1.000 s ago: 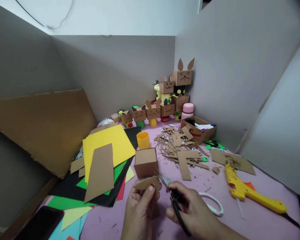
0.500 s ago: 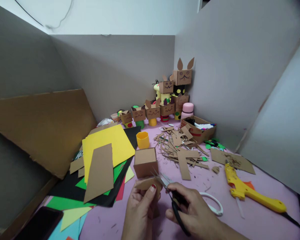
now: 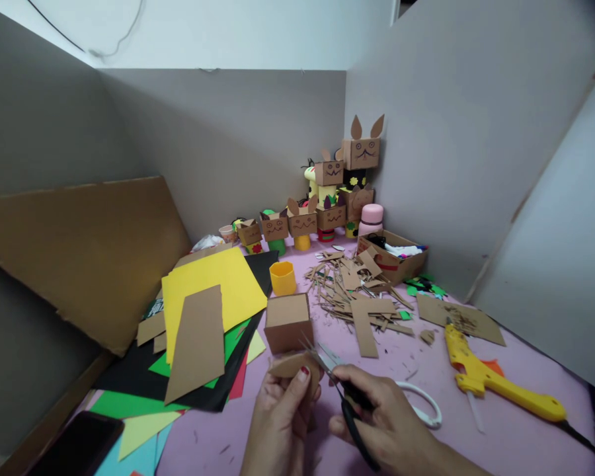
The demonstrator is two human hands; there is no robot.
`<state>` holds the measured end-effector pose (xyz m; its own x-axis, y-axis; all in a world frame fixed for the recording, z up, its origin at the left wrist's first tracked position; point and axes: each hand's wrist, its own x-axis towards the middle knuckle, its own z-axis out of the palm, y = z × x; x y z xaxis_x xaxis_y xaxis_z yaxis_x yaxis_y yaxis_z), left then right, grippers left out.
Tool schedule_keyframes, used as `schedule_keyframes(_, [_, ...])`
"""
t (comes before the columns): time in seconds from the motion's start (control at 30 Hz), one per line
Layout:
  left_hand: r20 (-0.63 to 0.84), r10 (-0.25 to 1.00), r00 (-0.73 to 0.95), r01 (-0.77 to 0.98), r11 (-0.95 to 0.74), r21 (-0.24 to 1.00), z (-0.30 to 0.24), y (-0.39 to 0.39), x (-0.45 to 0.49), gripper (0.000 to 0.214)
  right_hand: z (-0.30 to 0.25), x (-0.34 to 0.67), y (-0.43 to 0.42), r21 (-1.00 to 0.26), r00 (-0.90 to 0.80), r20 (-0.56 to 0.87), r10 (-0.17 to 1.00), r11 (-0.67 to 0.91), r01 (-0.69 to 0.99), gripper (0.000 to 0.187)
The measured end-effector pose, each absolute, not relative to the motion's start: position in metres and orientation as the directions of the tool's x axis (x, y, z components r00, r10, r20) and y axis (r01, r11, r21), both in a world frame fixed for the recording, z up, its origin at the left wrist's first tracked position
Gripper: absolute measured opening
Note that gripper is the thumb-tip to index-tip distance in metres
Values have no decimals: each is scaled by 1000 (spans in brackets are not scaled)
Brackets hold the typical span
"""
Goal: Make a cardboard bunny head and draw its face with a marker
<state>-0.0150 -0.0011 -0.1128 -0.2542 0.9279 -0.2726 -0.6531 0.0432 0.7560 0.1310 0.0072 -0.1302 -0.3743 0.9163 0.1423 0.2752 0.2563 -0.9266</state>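
Note:
Pinched between the thumb and fingers of my left hand (image 3: pixel 283 413) is a small piece of cardboard (image 3: pixel 288 363) with a rounded edge. My right hand (image 3: pixel 377 410) grips black-handled scissors (image 3: pixel 350 416) by their loops. The blades are parted and reach to the right end of the cardboard piece; whether they touch it I cannot tell. Just beyond the hands sits a closed cardboard box (image 3: pixel 288 324). Behind that box stands a yellow paper ring (image 3: pixel 282 278). A white ring-shaped object (image 3: pixel 429 403) lies beside my right hand, partly hidden by it.
Cardboard scraps (image 3: pixel 347 297) are heaped right of the box. A yellow glue gun (image 3: pixel 500 390) lies at right. Yellow sheets (image 3: pixel 238 284) and a cardboard piece (image 3: pixel 198 344) are stacked at left, near a phone (image 3: pixel 79 443). Several cardboard animal figures (image 3: pixel 302 221) stand behind, beside an open box (image 3: pixel 396 268).
The scissors and both hands have hardly moved. The cardboard piece has tilted slightly in my left fingers, and the view has shifted a touch.

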Motion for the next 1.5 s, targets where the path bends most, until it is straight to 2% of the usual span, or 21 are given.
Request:
schedule_keyframes(0.33, [-256,937,-236,-649,44,759,-110,-1,-16,31,-127,131,6,-878,-381,207,901,343,335,24])
schedule_keyframes(0.73, [-213,963,-167,-614,68,786,-104,1,-19,25,-123,137,8,-865,-397,167,903,328,381,21])
schedule_keyframes(0.97, [-162,981,-103,-558,77,826,-103,3,-23,17,-121,137,7,-871,-418,165,893,330,363,18])
schedule_keyframes(1.13, [-191,972,-140,-567,79,820,-106,6,-25,19,-123,140,11,-901,-429,168,887,315,299,19])
schedule_keyframes(1.3, [-225,959,-175,-561,91,823,-111,8,-27,21,-127,141,16,-956,-345,135,929,214,201,26])
schedule_keyframes(1.5, [-195,960,-199,-535,61,843,-109,8,-28,22,-126,142,19,-950,-392,109,913,212,229,25])
